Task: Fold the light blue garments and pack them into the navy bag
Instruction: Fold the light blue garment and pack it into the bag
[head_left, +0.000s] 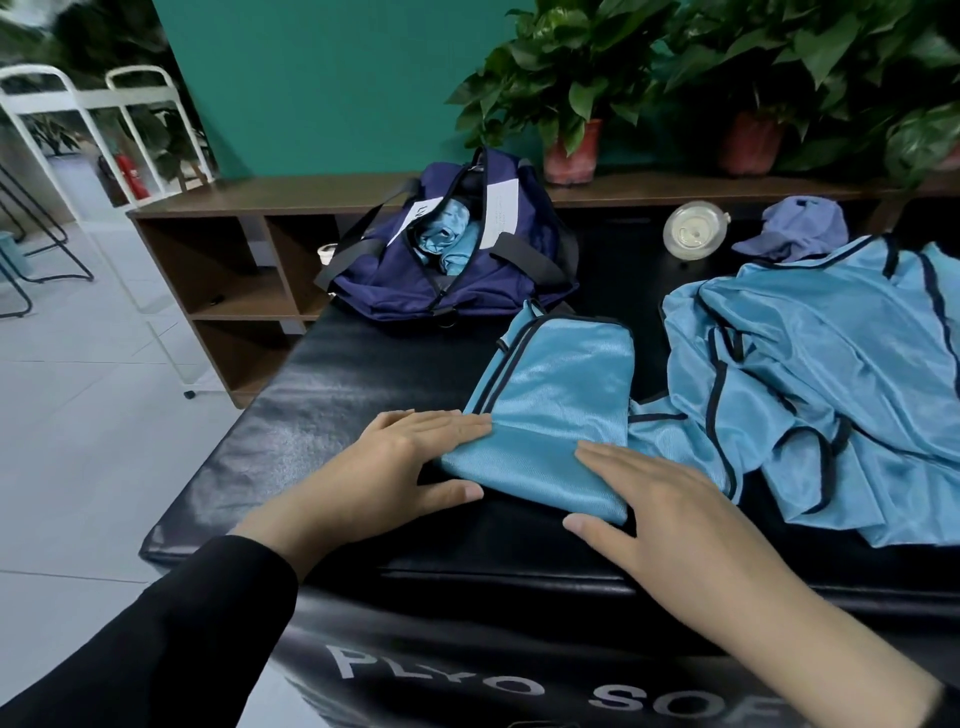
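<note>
A folded light blue garment (556, 395) with dark trim lies on the black padded box (332, 395) in front of me. My left hand (395, 467) lies flat at its near left corner, fingers straight on the fabric. On its near right corner rests my right hand (654, 514), also flat with straight fingers. A loose pile of light blue garments (821, 374) spreads to the right. The navy bag (457, 260) stands unzipped at the far edge, with rolled light blue fabric (447, 234) inside it.
A clear lidded cup (693, 228) and a purple cap (795, 228) sit at the far right of the box. Behind it runs a brown shelf unit (239, 260) with potted plants (571, 104) on top. White metal racks (78, 130) stand on the tiled floor at left.
</note>
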